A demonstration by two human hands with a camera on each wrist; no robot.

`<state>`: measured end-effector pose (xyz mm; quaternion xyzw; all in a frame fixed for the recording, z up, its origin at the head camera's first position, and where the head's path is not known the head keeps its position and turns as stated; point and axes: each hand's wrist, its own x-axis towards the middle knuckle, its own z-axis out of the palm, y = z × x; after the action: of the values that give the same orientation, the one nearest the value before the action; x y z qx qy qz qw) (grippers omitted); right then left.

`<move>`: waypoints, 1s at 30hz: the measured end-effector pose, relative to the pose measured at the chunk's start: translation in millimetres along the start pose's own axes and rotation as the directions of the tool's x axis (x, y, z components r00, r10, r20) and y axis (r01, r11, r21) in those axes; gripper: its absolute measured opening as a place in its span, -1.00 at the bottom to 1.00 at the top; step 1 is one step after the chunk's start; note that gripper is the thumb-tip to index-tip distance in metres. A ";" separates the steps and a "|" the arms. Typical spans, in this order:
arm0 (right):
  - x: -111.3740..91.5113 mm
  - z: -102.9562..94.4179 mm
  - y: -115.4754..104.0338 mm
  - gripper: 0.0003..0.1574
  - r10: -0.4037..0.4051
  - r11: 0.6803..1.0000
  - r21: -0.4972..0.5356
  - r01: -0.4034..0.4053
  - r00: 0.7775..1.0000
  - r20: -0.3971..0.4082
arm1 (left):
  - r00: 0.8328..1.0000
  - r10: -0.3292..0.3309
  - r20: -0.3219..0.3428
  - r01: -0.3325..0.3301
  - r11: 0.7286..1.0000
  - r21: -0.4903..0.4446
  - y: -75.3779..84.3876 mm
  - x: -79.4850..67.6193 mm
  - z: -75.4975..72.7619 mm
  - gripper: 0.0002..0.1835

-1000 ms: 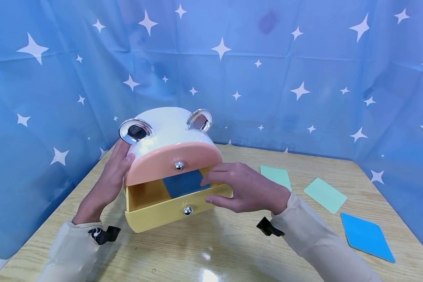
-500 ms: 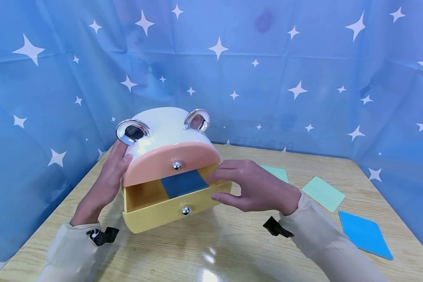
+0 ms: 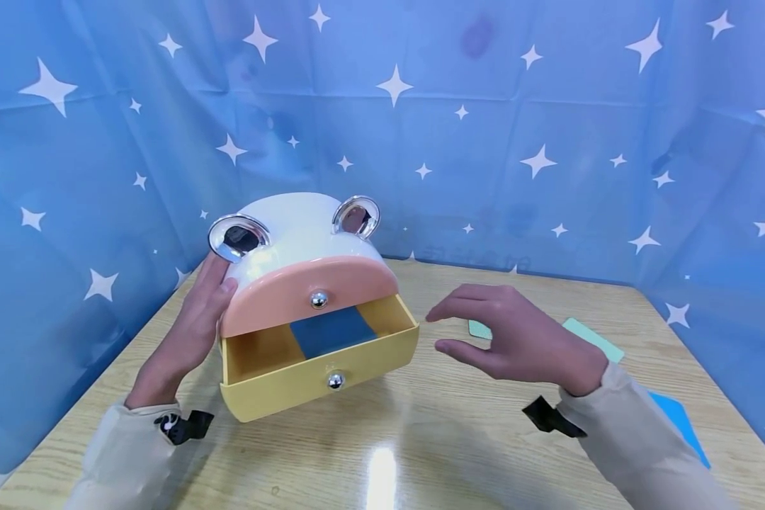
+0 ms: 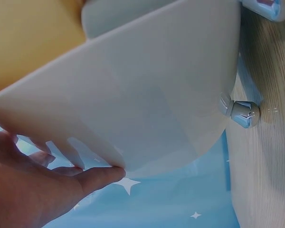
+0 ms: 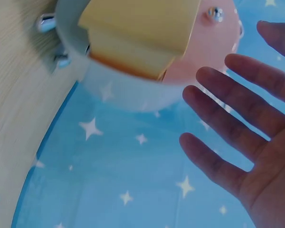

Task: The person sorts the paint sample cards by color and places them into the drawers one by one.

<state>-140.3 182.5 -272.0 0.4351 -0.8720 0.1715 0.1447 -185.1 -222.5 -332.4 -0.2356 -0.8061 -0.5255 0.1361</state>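
A white drawer box (image 3: 299, 219) with two shiny round eyes stands on the table, its top drawer front (image 3: 280, 297) pink and pushed in. Below that, the yellow drawer (image 3: 274, 389) is pulled out, and a dark blue card (image 3: 331, 333) lies inside. My left hand (image 3: 188, 329) rests along the box's left side; in the left wrist view its thumb (image 4: 102, 179) lies against the white wall. Off the drawer's right end, my right hand (image 3: 516, 336) hovers with spread fingers and holds nothing. In the right wrist view its fingers (image 5: 223, 116) are straight and apart.
Right of the box lie two pale green cards, one mostly behind my right hand (image 3: 480, 329) and the other behind its wrist. A bright blue card (image 3: 681, 421) is partly covered by the right sleeve. Blue star-patterned cloth (image 3: 452, 142) surrounds the wooden table (image 3: 306, 467).
My right hand has come away from the yellow drawer and moved right, now over part of the green cards. The left hand stays at the box; the blue card remains in the drawer.
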 end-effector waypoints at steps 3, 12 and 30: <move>-15.1 -5.7 6.8 -0.65 0.036 0.998 -0.044 -0.037 0.999 -0.021 | 1.000 -0.002 0.005 0.002 1.000 0.003 -0.1 0.8 0.2 -0.36; -77.9 -16.1 31.4 -0.55 0.155 0.974 -0.150 -0.167 0.984 -0.091 | 1.000 0.011 0.004 -0.011 1.000 -0.002 0.9 1.1 -0.8 -0.36; -228.2 4.3 115.3 -0.40 0.667 0.738 -0.240 -0.631 0.736 0.116 | 1.000 0.014 0.002 -0.014 1.000 -0.007 -1.8 -0.2 -1.7 -0.35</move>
<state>-101.7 407.3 -387.5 0.1017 -0.9906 0.0865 0.0295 -185.9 -224.7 -333.2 -0.2421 -0.8027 -0.5272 0.1383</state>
